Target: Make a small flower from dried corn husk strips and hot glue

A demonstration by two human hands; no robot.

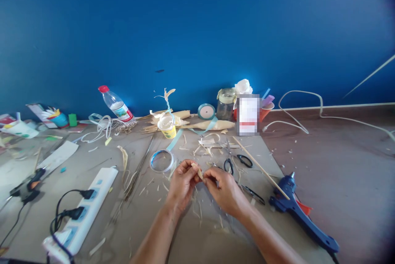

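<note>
My left hand (184,181) and my right hand (222,186) meet over the middle of the table. Pinched between the fingertips of both is a small strip of pale dried husk (196,170). Just beyond my right hand lie black-handled scissors (243,160), open on the table. A second black-handled tool (253,195) is partly hidden beside that hand. To the left of my left hand is a roll of clear tape (161,161). Thin shreds of fibre (197,208) are scattered below and around my hands.
A blue glue gun (304,210) lies at right, a thin stick (261,167) touching it. At left are a white power strip (92,206) and a black glue gun (29,186). Along the blue wall stand a bottle (117,105), a yellow cup (168,128) and a glass jar (226,105).
</note>
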